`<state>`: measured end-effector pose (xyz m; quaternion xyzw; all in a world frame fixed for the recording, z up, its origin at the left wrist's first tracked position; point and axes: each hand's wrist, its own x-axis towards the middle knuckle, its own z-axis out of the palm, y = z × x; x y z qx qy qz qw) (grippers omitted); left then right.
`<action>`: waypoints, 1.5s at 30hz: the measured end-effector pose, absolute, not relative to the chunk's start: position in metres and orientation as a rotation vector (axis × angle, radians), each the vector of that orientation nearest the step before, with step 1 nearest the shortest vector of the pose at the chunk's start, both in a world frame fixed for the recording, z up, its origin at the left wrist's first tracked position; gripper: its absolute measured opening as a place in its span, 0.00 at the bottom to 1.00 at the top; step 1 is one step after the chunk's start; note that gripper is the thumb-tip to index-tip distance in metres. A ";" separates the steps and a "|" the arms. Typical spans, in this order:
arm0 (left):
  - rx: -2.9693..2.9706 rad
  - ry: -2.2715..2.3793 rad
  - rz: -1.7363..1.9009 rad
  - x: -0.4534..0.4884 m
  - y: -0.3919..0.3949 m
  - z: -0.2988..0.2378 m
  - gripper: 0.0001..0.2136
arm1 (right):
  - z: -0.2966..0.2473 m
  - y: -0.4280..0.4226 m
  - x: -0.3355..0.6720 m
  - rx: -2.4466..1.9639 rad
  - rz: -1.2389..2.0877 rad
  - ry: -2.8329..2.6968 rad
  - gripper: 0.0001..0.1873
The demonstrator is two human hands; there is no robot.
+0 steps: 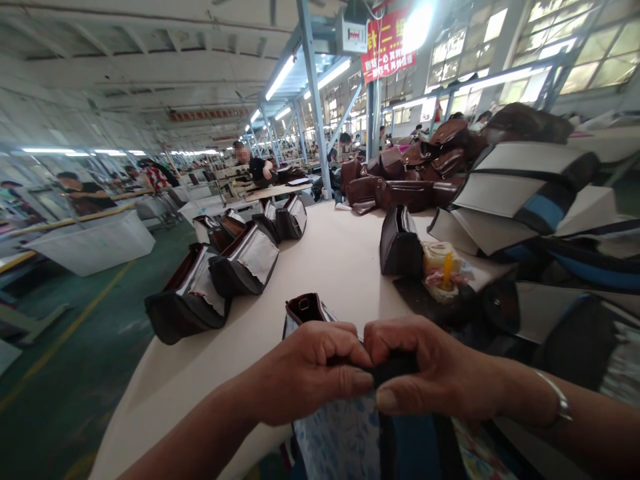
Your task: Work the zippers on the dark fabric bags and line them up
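Close in front of me stands a partly made bag [340, 433], with patterned light lining, dark edges and a blue panel. A metal ring shows at the dark opening on its far end. My left hand [325, 367] pinches the bag's upper edge, thumb below and fingers curled on top. Right beside it, my right hand [425, 367] grips the same dark edge, its knuckles touching the left ones. The fingers hide the exact bit of edge between them. A silver bracelet [557, 397] circles my right wrist.
Several dark bag bodies [240, 260] line the left side of the pale table [340, 247]. Another dark bag [400, 243] stands beside a pot with a yellow brush [447, 270]. Brown bags [405, 193] and grey panels [510, 193] are piled at right. A person [255, 167] works further back.
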<state>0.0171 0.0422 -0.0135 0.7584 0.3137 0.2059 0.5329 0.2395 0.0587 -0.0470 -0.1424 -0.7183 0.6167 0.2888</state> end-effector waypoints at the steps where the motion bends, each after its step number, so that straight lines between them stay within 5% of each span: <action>1: 1.802 0.747 0.490 0.017 0.042 -0.014 0.11 | -0.047 0.059 0.239 -0.360 1.673 -1.903 0.12; 45: 1.501 0.864 0.547 0.014 0.043 -0.033 0.08 | -0.064 0.068 0.232 -0.341 1.852 -1.772 0.14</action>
